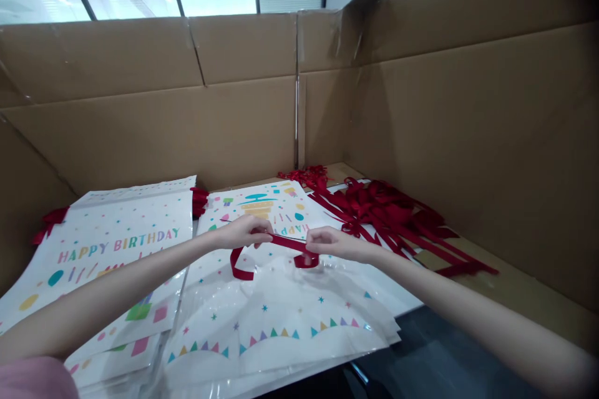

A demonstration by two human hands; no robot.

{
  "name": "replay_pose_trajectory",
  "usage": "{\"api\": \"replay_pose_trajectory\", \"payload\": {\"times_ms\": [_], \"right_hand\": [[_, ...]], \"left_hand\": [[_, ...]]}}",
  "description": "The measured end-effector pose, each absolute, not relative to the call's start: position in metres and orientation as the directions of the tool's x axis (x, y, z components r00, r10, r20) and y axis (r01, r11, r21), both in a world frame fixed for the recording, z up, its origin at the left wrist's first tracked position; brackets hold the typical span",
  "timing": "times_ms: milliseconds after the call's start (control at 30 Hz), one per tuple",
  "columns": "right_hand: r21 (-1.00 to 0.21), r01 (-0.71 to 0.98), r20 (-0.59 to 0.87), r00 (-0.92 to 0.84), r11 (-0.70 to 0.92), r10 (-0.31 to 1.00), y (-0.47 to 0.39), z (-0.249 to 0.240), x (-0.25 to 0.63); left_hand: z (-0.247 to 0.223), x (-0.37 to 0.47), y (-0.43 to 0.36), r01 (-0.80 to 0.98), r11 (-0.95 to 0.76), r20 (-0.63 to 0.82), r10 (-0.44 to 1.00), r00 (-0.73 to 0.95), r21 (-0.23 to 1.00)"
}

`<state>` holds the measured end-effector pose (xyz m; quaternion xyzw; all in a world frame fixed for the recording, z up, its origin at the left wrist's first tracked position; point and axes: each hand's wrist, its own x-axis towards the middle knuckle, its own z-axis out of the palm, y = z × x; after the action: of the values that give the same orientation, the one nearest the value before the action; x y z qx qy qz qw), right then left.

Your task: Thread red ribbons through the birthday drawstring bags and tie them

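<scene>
A red ribbon [287, 242] is stretched between my two hands, its loose ends curling down on both sides. My left hand [246, 231] pinches it on the left, fingers closed. On the right, my right hand [330, 243] has thumb and fingers closed on the same ribbon. Both hands are over a stack of white printed bags [281, 299] with coloured stars, bunting and a cake picture. Part of the print beneath the hands is hidden.
Another stack of "HAPPY BIRTHDAY" bags [131, 212] with red ribbon at its sides lies left. A pile of red ribbons [374, 202] lies at right, with smaller red pieces [311, 177] behind. Cardboard walls [154, 131] stand at the back and sides.
</scene>
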<state>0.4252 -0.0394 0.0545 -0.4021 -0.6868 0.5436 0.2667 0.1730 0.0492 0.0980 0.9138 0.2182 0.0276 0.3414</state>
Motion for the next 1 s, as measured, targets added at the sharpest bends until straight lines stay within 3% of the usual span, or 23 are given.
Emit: {"api": "replay_pose_trajectory", "payload": {"times_ms": [67, 233, 400, 500, 633, 700, 867, 933, 1000], "right_hand": [[-0.964, 0.264, -0.092, -0.473, 0.041, 0.876, -0.042, 0.060, 0.450], [-0.886, 0.463, -0.124, -0.256, 0.009, 0.959, -0.039, 0.070, 0.523], [-0.825, 0.566, -0.115, -0.178, 0.006, 0.977, -0.037, 0.073, 0.580], [-0.789, 0.615, -0.122, -0.157, 0.000, 0.980, -0.039, 0.070, 0.602], [-0.723, 0.690, -0.014, -0.062, 0.033, 0.998, -0.039, 0.067, 0.619], [-0.621, 0.783, 0.108, 0.022, 0.050, 0.994, -0.038, 0.068, 0.624], [-0.150, 0.982, 0.423, 0.170, -0.116, 0.890, -0.036, 0.078, 0.632], [-0.034, 0.973, 0.465, 0.216, -0.227, 0.858, -0.036, 0.080, 0.639], [0.032, 0.956, 0.391, 0.256, -0.291, 0.884, -0.034, 0.080, 0.646]], "left_hand": [[0.093, 0.166, 0.061, 0.404, -0.657, -0.129, 0.427, 0.895, 0.636], [0.072, 0.146, 0.088, 0.517, -0.546, -0.217, 0.520, 0.826, 0.660], [0.066, 0.137, 0.101, 0.532, -0.447, -0.271, 0.525, 0.807, 0.720], [0.067, 0.136, 0.107, 0.526, -0.464, -0.233, 0.550, 0.802, 0.713], [0.067, 0.135, 0.112, 0.507, -0.541, -0.040, 0.656, 0.754, 0.671], [0.067, 0.135, 0.110, 0.530, -0.600, 0.059, 0.693, 0.718, 0.600], [0.073, 0.126, 0.104, 0.646, -0.701, 0.279, 0.713, 0.644, 0.301], [0.073, 0.119, 0.103, 0.662, -0.704, 0.344, 0.707, 0.618, 0.256], [0.071, 0.112, 0.103, 0.641, -0.731, 0.389, 0.674, 0.628, 0.233]]}}
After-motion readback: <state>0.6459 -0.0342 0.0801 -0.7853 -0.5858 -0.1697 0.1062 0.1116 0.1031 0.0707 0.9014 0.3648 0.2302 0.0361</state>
